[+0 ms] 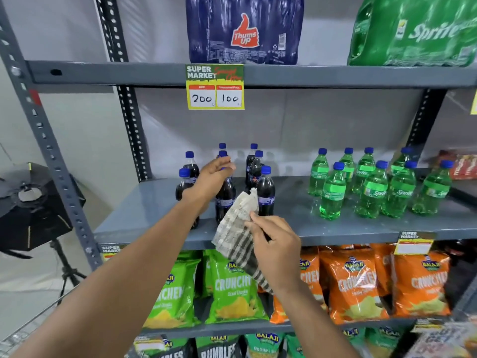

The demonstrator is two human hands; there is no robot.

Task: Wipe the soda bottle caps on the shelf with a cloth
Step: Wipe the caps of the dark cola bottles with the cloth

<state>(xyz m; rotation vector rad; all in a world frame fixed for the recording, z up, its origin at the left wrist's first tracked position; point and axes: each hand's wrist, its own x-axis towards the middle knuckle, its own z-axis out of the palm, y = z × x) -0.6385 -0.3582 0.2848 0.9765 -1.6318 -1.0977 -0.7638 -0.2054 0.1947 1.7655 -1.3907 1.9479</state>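
Note:
Several dark cola bottles with blue caps stand on the grey middle shelf (154, 202). My left hand (214, 174) is closed around the neck of a front cola bottle (225, 195), covering its cap. My right hand (273, 246) holds a striped grey-and-white cloth (237, 228) just in front of the shelf edge, below another cola bottle (265, 192) whose blue cap (265, 169) is bare. To the right stand several green Sprite bottles (333, 195) with blue caps.
Wrapped Thums Up (245, 29) and Sprite packs (413, 32) sit on the top shelf, with a yellow price tag (214, 86) below. Green and orange snack bags (229, 285) fill the lower shelf. A studio light on a tripod (33, 202) stands at the left.

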